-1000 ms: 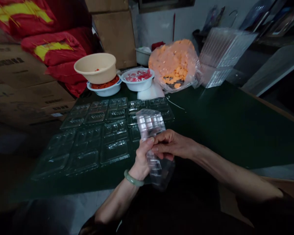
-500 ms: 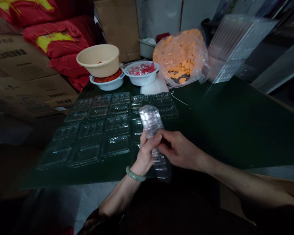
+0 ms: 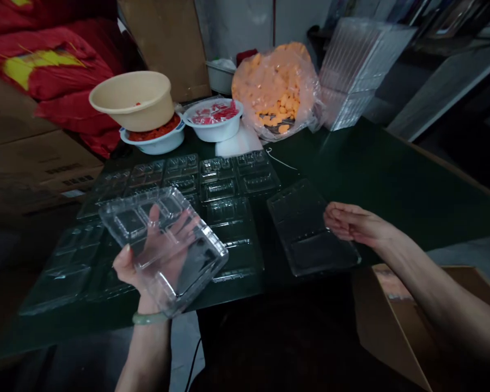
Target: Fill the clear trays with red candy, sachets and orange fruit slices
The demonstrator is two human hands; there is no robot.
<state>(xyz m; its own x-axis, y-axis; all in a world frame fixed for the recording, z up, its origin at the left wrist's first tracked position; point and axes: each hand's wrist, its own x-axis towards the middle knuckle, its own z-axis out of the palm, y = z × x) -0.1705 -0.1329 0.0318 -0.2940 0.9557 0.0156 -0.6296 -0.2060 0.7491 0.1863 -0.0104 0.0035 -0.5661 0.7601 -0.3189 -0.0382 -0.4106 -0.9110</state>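
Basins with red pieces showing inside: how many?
3. The cream basin, with a small red bit; the pale basin beneath it, with red-orange pieces; the white basin to their right, with pinkish-red pieces. Any behind these would be hidden.

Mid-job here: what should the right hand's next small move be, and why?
Probably settle the thin clear tray flat on the green table, squared to the laid-out trays. It sits askew to their right, the right hand at its right edge, while the left hand holds other clear plastic, perhaps several trays nested.
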